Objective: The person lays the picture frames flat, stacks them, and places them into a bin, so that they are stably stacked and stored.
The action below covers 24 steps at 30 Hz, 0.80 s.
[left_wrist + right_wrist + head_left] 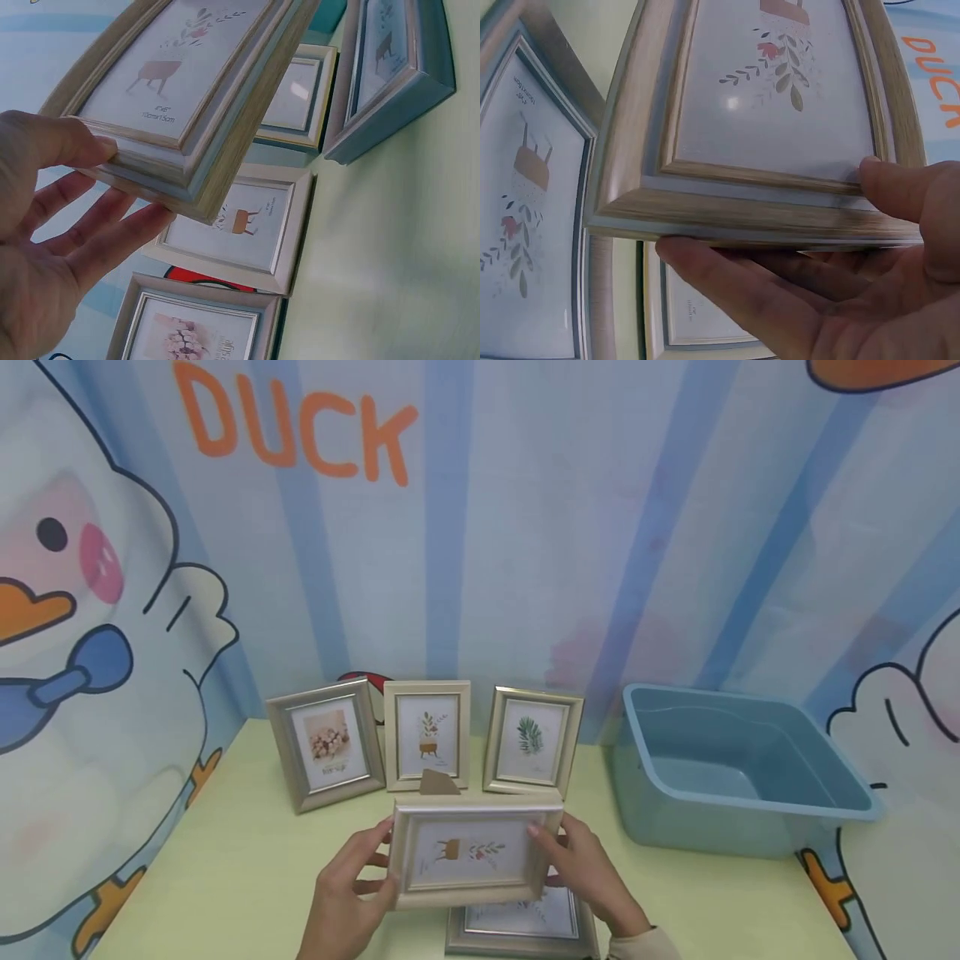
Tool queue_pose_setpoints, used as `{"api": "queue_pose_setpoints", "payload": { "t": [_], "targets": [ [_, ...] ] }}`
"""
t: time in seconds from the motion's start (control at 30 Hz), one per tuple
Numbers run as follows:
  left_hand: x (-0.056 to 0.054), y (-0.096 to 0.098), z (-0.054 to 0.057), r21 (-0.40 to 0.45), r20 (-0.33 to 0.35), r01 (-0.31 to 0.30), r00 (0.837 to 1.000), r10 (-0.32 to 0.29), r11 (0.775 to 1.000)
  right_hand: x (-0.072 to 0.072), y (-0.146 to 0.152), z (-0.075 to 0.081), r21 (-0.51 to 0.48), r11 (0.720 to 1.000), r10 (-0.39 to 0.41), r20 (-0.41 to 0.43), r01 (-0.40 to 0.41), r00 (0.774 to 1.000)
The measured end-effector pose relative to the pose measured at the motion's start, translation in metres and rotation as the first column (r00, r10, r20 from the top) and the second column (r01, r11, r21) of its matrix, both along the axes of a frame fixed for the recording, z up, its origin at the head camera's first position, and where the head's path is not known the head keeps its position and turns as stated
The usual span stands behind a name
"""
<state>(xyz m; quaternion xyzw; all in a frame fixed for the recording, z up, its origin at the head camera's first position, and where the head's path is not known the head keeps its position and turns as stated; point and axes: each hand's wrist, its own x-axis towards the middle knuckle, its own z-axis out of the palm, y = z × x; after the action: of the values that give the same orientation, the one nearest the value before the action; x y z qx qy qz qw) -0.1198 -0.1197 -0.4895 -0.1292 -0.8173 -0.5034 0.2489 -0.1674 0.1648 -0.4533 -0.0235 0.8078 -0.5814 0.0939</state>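
Observation:
Both hands hold a pale gold picture frame (474,850) sideways, its potted-plant print facing up toward the head camera. At its left end, my left hand (349,885) grips the edge, thumb on the front and fingers behind, as the left wrist view shows. My right hand (596,872) pinches the other end, with the thumb (900,187) over the front border and the fingers (735,281) underneath. A brown stand flap (438,782) sticks up behind the held frame. Below it lies another picture frame (522,935) on the table, partly covered.
Three picture frames stand at the back of the pale yellow table (225,868): one with a flower photo (327,743), one with a plant print (427,735), one with a green leaf (531,741). A blue plastic tub (742,810) stands at the right. Behind hangs a duck-patterned cloth (525,527).

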Motion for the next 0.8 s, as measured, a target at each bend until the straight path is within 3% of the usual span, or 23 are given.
{"api": "queue_pose_setpoints", "payload": {
  "t": [0.13, 0.37, 0.67, 0.8],
  "targets": [
    [0.001, 0.002, 0.000, -0.056, -0.043, -0.024, 0.999, 0.022, 0.998, 0.000, 0.003, -0.003, -0.031, 0.999, 0.035, 0.038, -0.034, 0.999],
    [0.004, 0.006, -0.001, -0.100, 0.010, -0.062, 0.998, 0.064, 0.993, 0.006, 0.007, -0.008, -0.074, 0.996, 0.062, 0.065, -0.057, 0.996],
    [0.002, 0.019, -0.006, -0.200, -0.043, -0.074, 0.997, 0.066, 0.977, 0.015, 0.005, -0.011, -0.020, 0.999, -0.039, 0.004, 0.039, 0.999],
    [0.001, 0.025, -0.007, -0.160, -0.015, -0.041, 0.999, 0.039, 0.986, 0.019, 0.002, -0.015, 0.016, 0.995, -0.094, -0.058, 0.095, 0.994]
  ]
}}
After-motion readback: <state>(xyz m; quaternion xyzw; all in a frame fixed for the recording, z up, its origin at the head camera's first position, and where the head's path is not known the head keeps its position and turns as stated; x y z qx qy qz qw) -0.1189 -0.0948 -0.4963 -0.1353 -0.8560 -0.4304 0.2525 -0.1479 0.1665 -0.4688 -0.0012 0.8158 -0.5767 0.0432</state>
